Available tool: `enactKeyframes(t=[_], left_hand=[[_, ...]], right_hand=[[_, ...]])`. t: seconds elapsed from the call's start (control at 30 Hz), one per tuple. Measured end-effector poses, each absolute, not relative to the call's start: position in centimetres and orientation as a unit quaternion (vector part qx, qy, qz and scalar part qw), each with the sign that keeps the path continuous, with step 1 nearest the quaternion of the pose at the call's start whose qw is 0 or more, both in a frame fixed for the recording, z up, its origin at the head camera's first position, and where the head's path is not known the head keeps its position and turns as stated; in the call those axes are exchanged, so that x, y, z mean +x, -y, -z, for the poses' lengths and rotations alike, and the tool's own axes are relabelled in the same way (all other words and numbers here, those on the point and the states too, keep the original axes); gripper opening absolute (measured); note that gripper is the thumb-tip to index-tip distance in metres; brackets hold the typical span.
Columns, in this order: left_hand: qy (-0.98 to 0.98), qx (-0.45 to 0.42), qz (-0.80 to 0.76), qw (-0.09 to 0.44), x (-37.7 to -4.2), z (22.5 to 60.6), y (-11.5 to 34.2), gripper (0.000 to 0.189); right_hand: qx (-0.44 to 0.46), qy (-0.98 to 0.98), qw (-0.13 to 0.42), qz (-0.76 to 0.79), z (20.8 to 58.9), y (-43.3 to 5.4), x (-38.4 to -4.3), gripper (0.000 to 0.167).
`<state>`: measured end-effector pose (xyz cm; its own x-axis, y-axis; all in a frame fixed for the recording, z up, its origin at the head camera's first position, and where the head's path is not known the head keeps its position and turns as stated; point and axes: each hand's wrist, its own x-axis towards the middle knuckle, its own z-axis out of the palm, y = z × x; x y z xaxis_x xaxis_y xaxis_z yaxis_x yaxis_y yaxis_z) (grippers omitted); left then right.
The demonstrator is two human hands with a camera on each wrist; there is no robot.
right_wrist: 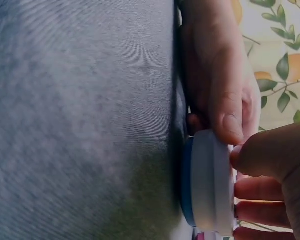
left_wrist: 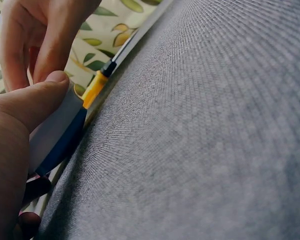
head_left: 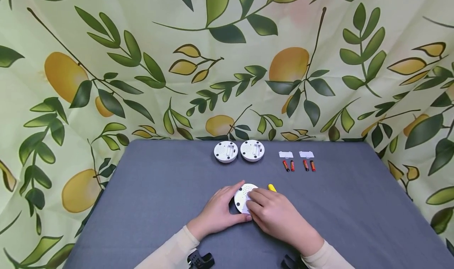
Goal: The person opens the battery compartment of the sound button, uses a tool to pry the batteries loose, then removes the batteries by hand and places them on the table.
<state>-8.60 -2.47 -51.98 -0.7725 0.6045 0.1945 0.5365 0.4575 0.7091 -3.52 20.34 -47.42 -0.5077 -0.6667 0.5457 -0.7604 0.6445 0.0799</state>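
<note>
My left hand (head_left: 221,210) holds a round white battery-powered device (head_left: 242,198) with dark feet and small holes on its upturned underside. The thumb and fingers lie around its rim. A blue band (right_wrist: 188,182) runs along its lower edge in the right wrist view. Over the right part of the device is my right hand (head_left: 276,215), its fingertips touching the underside. These fingers cover part of that face, and whether they pinch anything small is hidden. Just beyond the right hand lies a yellow-handled screwdriver (left_wrist: 95,90), its metal shaft showing in the left wrist view.
Two similar white devices (head_left: 226,152) lie underside up at the back of the grey-covered table (head_left: 159,190), their battery bays uncovered. To their right are two white battery covers (head_left: 285,154) above several red-and-black batteries (head_left: 306,165). A patterned cloth (head_left: 220,64) hangs behind.
</note>
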Motion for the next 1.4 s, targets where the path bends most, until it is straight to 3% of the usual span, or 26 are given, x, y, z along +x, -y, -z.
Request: enactKeyframes(t=[0.47,0.8,1.4], left_hand=[[-0.842,0.347,-0.413,0.018,-8.7,52.4,2.5,0.099],[-0.841,0.342,-0.418,0.020,-8.7,52.4,2.5,0.101],[-0.841,0.325,-0.432,0.013,-8.5,52.0,2.3,0.098]], right_hand=[[0.399,0.878,0.250,-0.086,47.1,-19.6,-3.1,0.021],[0.379,0.904,0.187,-0.069,46.5,-19.5,-2.7,0.016],[0.421,0.869,0.258,-0.031,46.7,-19.0,-2.7,0.025]])
